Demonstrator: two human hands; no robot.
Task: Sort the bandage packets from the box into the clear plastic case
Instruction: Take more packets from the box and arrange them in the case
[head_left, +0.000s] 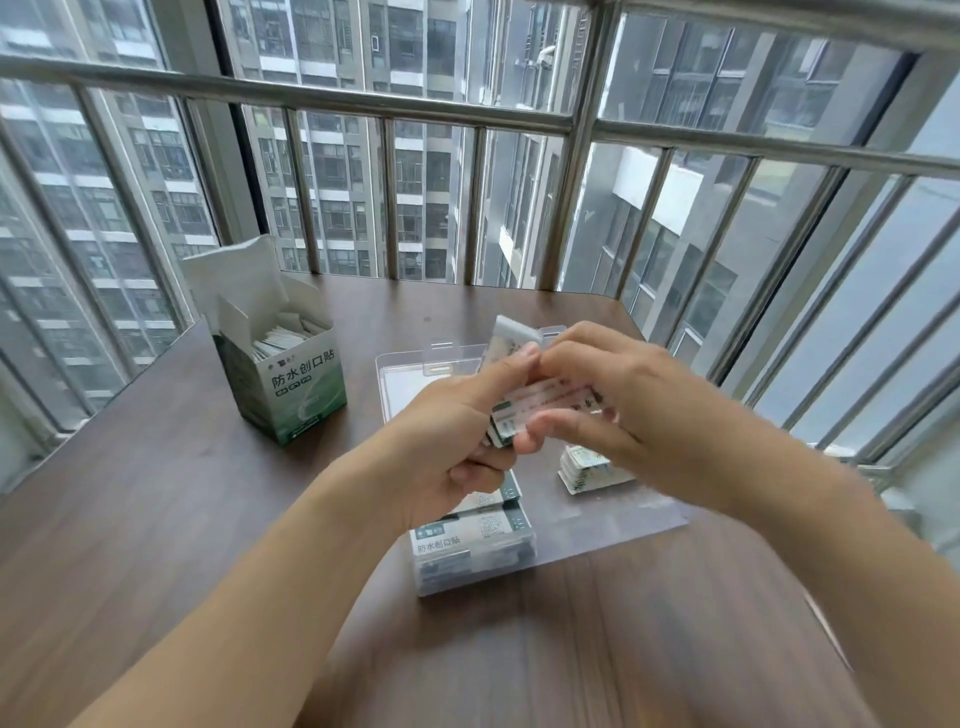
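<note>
A green and white bandage box (291, 384) stands open at the left of the wooden table (156, 493), with several packets showing inside. The clear plastic case (478, 561) lies open in the middle, its lid (405, 384) spread toward the window. Stacked packets (483, 525) fill its near compartment, and another small stack (589, 470) lies in the right part. Both hands are above the case. My left hand (457, 441) and my right hand (602, 395) together hold a bundle of bandage packets (540, 402), thumbs and fingers pinching it.
A metal railing (467, 109) and glass windows surround the table on the far and side edges. The table's front part is bare wood. Something pale sits at the right edge (883, 483), blurred.
</note>
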